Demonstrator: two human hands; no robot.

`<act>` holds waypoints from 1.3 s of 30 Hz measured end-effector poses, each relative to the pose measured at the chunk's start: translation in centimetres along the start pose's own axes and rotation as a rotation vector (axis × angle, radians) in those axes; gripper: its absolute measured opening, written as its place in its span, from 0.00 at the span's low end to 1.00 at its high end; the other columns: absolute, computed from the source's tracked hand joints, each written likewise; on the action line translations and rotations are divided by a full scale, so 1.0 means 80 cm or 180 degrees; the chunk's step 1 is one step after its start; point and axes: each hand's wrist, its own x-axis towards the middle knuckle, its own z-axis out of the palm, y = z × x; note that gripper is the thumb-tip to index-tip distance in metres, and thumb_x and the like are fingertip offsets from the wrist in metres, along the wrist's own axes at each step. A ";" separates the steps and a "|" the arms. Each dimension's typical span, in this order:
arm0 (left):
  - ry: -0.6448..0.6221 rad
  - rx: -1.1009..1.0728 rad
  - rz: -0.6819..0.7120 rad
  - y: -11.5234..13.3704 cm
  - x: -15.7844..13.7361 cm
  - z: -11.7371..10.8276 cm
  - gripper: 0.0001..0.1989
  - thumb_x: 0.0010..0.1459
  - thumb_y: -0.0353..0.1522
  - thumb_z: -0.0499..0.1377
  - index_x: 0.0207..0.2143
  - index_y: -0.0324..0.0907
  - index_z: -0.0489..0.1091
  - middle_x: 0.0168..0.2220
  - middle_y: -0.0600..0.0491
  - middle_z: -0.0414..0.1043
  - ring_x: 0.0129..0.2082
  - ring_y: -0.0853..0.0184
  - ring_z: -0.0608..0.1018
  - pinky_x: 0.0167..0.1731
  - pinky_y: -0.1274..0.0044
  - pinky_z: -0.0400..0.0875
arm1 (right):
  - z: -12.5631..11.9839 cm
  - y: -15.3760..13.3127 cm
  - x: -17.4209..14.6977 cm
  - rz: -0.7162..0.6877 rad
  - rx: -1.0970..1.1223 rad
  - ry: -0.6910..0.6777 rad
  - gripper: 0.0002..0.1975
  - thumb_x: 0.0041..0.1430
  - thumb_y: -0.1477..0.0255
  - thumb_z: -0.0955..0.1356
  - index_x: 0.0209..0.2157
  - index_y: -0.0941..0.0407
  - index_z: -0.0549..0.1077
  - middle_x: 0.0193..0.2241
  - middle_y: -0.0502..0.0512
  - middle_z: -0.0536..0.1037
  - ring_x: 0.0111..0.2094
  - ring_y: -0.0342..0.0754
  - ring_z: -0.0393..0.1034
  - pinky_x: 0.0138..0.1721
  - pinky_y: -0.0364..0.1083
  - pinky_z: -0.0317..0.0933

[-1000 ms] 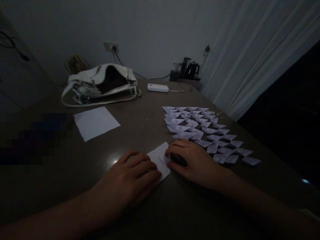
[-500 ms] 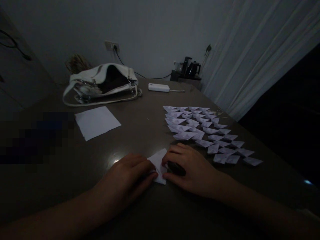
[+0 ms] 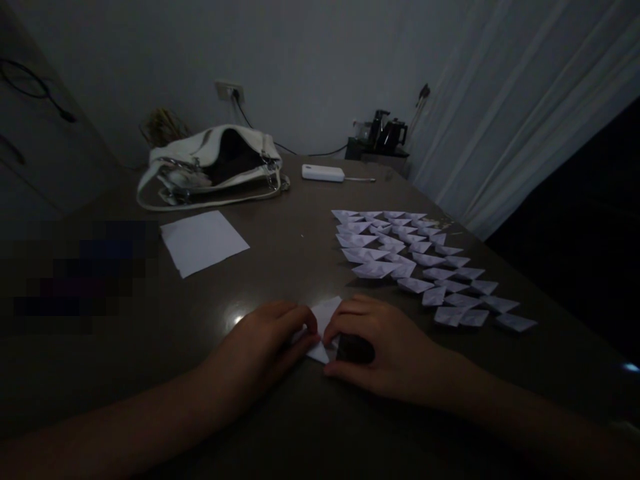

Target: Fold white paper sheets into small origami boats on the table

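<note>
A small folded piece of white paper (image 3: 326, 312) lies on the table between my hands, partly covered by the fingers. My left hand (image 3: 273, 343) pinches its left side, thumb against fingertips. On the right side, the curled fingers and thumb of my right hand (image 3: 377, 340) grip the paper near its middle and lower edge. Several folded paper boats (image 3: 376, 269) stand in close rows just beyond my right hand. A flat sheet of white paper (image 3: 205, 243) rests farther off to the left.
On the brown table (image 3: 280, 260), a white handbag (image 3: 215, 167) lies open at the back left. A white power bank (image 3: 323, 173) with a short cable sits at the back. Behind it are a black kettle (image 3: 393, 135) and a wall socket (image 3: 229, 91). A pale curtain (image 3: 480, 113) hangs at the right.
The whole view has shifted slightly, so things appear a little farther right. My left fingers have lifted and bent into a pinch on the paper, and my right thumb has moved slightly lower.
</note>
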 end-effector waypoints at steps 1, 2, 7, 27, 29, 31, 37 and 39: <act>0.0014 0.0018 0.0040 0.000 0.000 0.000 0.05 0.61 0.30 0.53 0.35 0.41 0.69 0.33 0.54 0.70 0.33 0.70 0.73 0.31 0.79 0.65 | 0.001 -0.001 0.000 0.0011 -0.0066 -0.0003 0.10 0.53 0.67 0.72 0.36 0.56 0.74 0.36 0.52 0.75 0.39 0.47 0.67 0.40 0.45 0.56; 0.0032 0.0036 0.0061 0.000 0.000 -0.001 0.05 0.61 0.29 0.53 0.35 0.40 0.69 0.33 0.53 0.70 0.33 0.70 0.73 0.31 0.80 0.65 | 0.001 -0.002 0.000 0.0033 -0.0130 -0.0014 0.09 0.53 0.67 0.71 0.36 0.56 0.74 0.36 0.52 0.75 0.39 0.47 0.67 0.40 0.45 0.56; 0.0076 0.0074 0.0116 0.004 -0.002 -0.004 0.06 0.62 0.30 0.53 0.35 0.39 0.69 0.32 0.52 0.69 0.32 0.69 0.72 0.30 0.79 0.65 | 0.003 -0.006 0.001 0.0120 -0.0250 0.0000 0.10 0.53 0.69 0.71 0.38 0.55 0.72 0.36 0.52 0.75 0.40 0.48 0.66 0.38 0.46 0.56; 0.0237 0.1892 0.1318 0.023 -0.018 0.003 0.08 0.59 0.23 0.53 0.37 0.35 0.71 0.33 0.48 0.71 0.33 0.62 0.72 0.33 0.70 0.71 | 0.005 -0.005 -0.003 -0.0012 -0.0521 0.0017 0.04 0.57 0.72 0.67 0.34 0.55 0.74 0.35 0.52 0.75 0.37 0.47 0.67 0.38 0.47 0.54; 0.0233 0.1977 0.1381 0.025 -0.020 0.002 0.10 0.59 0.23 0.51 0.39 0.33 0.71 0.33 0.47 0.72 0.32 0.62 0.72 0.32 0.71 0.71 | 0.005 -0.005 -0.002 0.0005 -0.0532 0.0011 0.03 0.57 0.72 0.67 0.34 0.55 0.74 0.35 0.52 0.75 0.37 0.47 0.67 0.38 0.47 0.55; 0.0223 0.1979 0.1399 0.025 -0.020 0.002 0.11 0.60 0.23 0.50 0.40 0.33 0.71 0.34 0.46 0.72 0.31 0.62 0.73 0.31 0.71 0.72 | 0.004 -0.005 -0.002 0.0019 -0.0537 -0.0011 0.03 0.57 0.72 0.67 0.34 0.55 0.73 0.35 0.51 0.75 0.37 0.47 0.67 0.38 0.47 0.55; 0.0233 0.1824 0.1292 0.021 -0.020 0.004 0.10 0.58 0.23 0.53 0.40 0.34 0.71 0.34 0.47 0.72 0.31 0.62 0.73 0.31 0.72 0.72 | -0.005 -0.004 -0.004 -0.0099 -0.0511 -0.0115 0.04 0.57 0.73 0.67 0.36 0.54 0.74 0.35 0.50 0.76 0.37 0.45 0.68 0.40 0.46 0.55; 0.0228 0.1810 0.1278 0.021 -0.019 0.004 0.10 0.58 0.23 0.53 0.41 0.34 0.71 0.34 0.47 0.72 0.31 0.63 0.73 0.31 0.72 0.72 | -0.009 -0.004 -0.005 -0.0145 -0.0496 -0.0188 0.04 0.58 0.75 0.67 0.35 0.54 0.75 0.35 0.50 0.76 0.37 0.45 0.69 0.41 0.46 0.55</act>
